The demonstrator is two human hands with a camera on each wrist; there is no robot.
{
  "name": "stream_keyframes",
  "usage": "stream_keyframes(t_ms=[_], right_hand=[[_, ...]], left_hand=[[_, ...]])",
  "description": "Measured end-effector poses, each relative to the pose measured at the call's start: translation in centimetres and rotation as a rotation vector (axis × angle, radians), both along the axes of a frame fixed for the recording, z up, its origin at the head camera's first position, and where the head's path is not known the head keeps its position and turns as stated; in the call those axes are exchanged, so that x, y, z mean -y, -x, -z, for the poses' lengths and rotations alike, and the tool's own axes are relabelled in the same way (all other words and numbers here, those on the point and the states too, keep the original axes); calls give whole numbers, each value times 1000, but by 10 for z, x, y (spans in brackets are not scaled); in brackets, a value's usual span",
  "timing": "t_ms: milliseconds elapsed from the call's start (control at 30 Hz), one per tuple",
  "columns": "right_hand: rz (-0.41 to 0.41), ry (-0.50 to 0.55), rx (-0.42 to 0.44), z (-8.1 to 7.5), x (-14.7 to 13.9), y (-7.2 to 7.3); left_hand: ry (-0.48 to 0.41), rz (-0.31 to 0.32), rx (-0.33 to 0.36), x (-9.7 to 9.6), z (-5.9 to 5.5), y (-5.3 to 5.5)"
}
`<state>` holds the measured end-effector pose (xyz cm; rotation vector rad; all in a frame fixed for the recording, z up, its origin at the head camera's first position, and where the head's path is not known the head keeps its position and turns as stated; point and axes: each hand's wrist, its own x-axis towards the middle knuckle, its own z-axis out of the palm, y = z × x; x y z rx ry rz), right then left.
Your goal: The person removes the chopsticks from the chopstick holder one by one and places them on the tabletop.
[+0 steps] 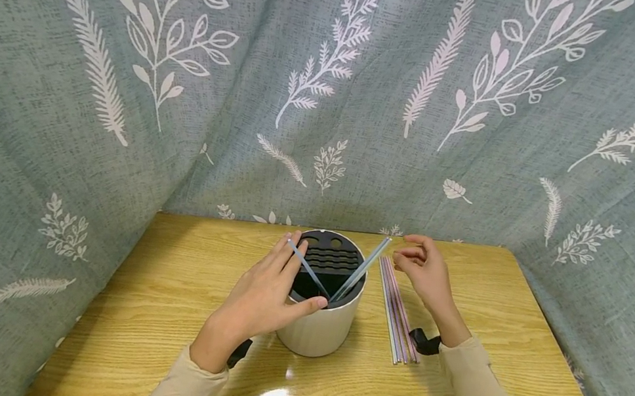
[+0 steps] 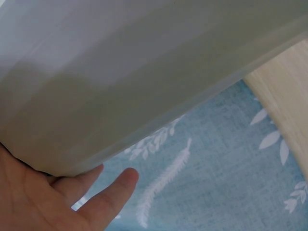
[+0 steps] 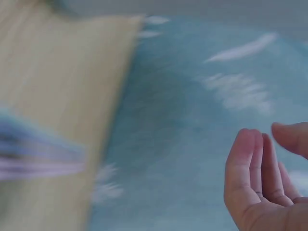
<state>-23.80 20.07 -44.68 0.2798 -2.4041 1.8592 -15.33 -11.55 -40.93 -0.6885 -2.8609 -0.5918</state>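
Note:
A white round holder with a black slotted insert stands on the table. My left hand rests on its left rim, fingers stretched along the side and thumb at the front edge; in the left wrist view two fingers extend past the white wall. Pale blue straws stand in the front compartment: one straw leans left, others lean right. My right hand hovers with loosely bent fingers just right of a row of blue, purple and pink straws, holding nothing.
The wooden table ends at a grey-green leaf-patterned cloth behind and at both sides. A black wrist strap overlaps the near part of the straw row in the head view. Light glares off the table's front.

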Motion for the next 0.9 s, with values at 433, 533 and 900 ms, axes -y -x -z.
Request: stream_keyframes(t_ms=[433,533,900], right_hand=[[-267,282,-214,-31,44,-50],[-266,271,-257,-31,51,-52],[-239,272,-333,-41,59,-52]], left_hand=[[-4,-3,-15,1,1,0],[-1,-1,-16,1,1,0],[-1,-2,-18,1,2,0]])
